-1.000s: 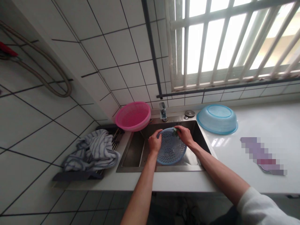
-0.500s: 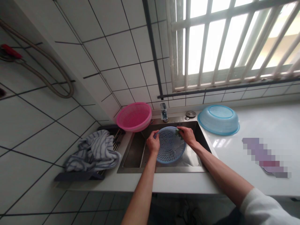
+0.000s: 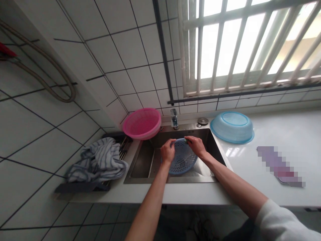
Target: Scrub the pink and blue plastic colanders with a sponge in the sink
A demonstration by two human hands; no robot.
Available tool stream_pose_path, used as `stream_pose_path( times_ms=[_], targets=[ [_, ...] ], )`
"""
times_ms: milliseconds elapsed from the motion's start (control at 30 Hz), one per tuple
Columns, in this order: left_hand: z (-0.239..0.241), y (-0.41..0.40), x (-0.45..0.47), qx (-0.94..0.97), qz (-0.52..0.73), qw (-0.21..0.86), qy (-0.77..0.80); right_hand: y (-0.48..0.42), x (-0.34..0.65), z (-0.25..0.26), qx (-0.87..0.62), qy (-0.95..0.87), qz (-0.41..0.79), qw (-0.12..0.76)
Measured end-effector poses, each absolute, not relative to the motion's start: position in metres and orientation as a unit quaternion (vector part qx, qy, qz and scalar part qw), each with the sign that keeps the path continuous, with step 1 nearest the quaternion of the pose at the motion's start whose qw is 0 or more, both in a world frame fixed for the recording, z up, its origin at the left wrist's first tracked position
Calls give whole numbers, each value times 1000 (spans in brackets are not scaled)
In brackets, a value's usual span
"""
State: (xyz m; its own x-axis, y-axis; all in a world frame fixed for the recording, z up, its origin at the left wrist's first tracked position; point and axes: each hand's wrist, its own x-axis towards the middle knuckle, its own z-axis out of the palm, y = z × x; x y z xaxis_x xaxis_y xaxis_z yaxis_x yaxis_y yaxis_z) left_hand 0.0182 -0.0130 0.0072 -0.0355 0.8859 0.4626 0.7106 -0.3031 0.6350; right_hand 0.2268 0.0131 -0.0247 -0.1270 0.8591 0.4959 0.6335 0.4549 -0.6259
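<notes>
A blue plastic colander (image 3: pixel 184 160) with a pierced pattern stands tilted in the steel sink (image 3: pixel 142 164). My left hand (image 3: pixel 167 151) is closed on its rim at the left, thumb and fingers pinching the edge. At the far rim, my right hand (image 3: pixel 196 146) presses a small green scouring pad (image 3: pixel 186 141) against the colander. Most of the pad is hidden under my right fingers.
The faucet (image 3: pixel 174 117) stands behind the sink. A pink basket (image 3: pixel 142 124) sits at its back left corner, an upturned blue basin (image 3: pixel 232 129) to the right. A striped cloth (image 3: pixel 100 160) covers a rack at left; a blurred-out item (image 3: pixel 279 165) lies on the counter.
My right hand has slid left along the far rim with the scouring pad, nearer my left hand. My left hand has shifted slightly right and turned with the rim.
</notes>
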Motion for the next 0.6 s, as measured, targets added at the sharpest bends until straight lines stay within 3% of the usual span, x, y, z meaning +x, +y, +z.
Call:
stream_pose_path(
  times_ms=[133, 300, 500, 600],
  targets=[
    [7, -15, 19, 699, 408, 111, 576, 10, 214, -22, -449, -775, 142, 421],
    [8, -14, 7, 606, 482, 89, 627, 18, 235, -23, -534, -706, 138, 444],
    [6, -15, 21, 721, 394, 139, 553, 7, 213, -22, -454, -776, 156, 409],
    [6, -15, 16, 702, 412, 126, 567, 9, 214, -21, -448, -777, 164, 411]
  ],
)
